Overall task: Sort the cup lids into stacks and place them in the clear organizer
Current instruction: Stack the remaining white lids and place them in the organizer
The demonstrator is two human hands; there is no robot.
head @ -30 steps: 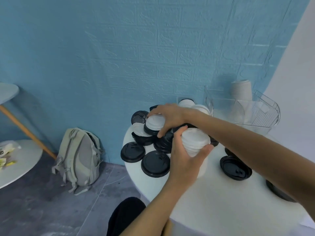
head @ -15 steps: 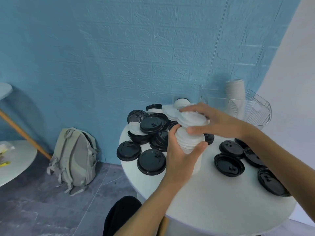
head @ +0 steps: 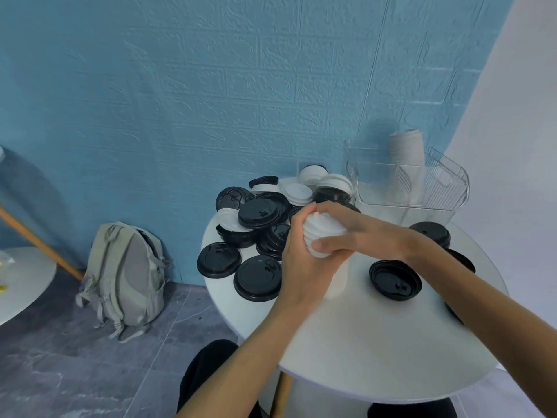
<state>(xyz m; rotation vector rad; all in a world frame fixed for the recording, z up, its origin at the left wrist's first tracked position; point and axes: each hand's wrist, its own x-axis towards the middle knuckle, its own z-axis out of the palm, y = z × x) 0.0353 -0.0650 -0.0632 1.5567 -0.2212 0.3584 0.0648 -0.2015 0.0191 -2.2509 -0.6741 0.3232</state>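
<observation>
White plastic cup lids, nested into a short stack, sit above the round white bench, clasped between both hands. The left hand wraps the stack from below and the side; the right hand curls over its top, thumb pressing the lower edge. Behind them lies a jumbled heap of black and white lids. The clear plastic organizer stands at the bench's far edge, already holding a pale stack. Squeezing unevenly could skew or buckle the thin lids; loose black lids near the rim could slide off.
</observation>
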